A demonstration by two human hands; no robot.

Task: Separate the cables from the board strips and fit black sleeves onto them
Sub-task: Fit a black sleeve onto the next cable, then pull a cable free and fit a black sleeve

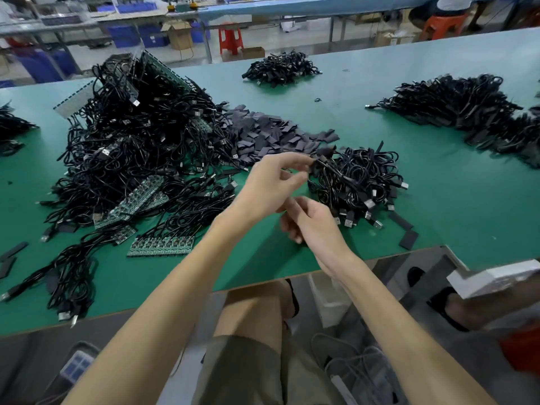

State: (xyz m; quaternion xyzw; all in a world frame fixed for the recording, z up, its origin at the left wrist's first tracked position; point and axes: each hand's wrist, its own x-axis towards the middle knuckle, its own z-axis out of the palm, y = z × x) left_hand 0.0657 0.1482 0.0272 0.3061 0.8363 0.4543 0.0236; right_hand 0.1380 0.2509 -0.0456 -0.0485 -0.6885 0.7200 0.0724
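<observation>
My left hand [271,182] pinches a black sleeved cable end [317,164] between thumb and forefinger, just over the left edge of a small heap of finished cables [362,182]. My right hand [309,220] hovers below it with fingers loosely curled and nothing visible in it. A big tangle of black USB cables [128,141] still joined to green board strips [160,245] lies to the left. Between the two heaps lies a spread of flat black sleeves [268,133].
The green table [438,194] ends at a front edge near my legs. More cable piles lie at the back centre [280,67] and at the right [455,103]. Loose sleeves [409,239] lie near the front right. A white box [493,277] is at the right edge.
</observation>
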